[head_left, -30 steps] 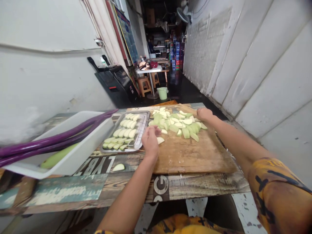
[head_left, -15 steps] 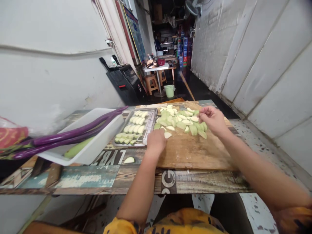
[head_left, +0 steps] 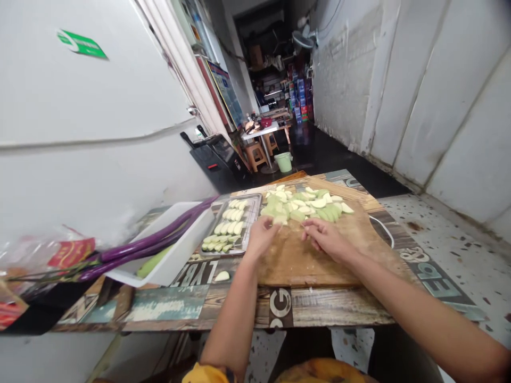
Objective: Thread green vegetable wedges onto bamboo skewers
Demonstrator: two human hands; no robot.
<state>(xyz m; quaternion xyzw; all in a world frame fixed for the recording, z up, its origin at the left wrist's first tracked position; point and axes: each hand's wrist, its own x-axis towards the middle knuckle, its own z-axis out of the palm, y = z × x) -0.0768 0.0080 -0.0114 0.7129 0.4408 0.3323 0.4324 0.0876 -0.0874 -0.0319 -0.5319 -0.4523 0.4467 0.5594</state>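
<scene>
A pile of pale green vegetable slices lies at the far end of a wooden cutting board. My left hand rests on the board's left side with fingers curled around a slice at the pile's near edge. My right hand lies in the middle of the board, fingers pinched together; what they hold is too small to name. A metal tray left of the board carries rows of slices.
A white tub with long purple eggplants and a green one stands at the left. One loose slice lies on the patterned table. Plastic bags sit at far left. A corridor with stools and a green bucket stretches behind.
My right hand has drawn back from the pile's far side to the middle of the board, close to my left hand. The camera has tilted and shifted left.
</scene>
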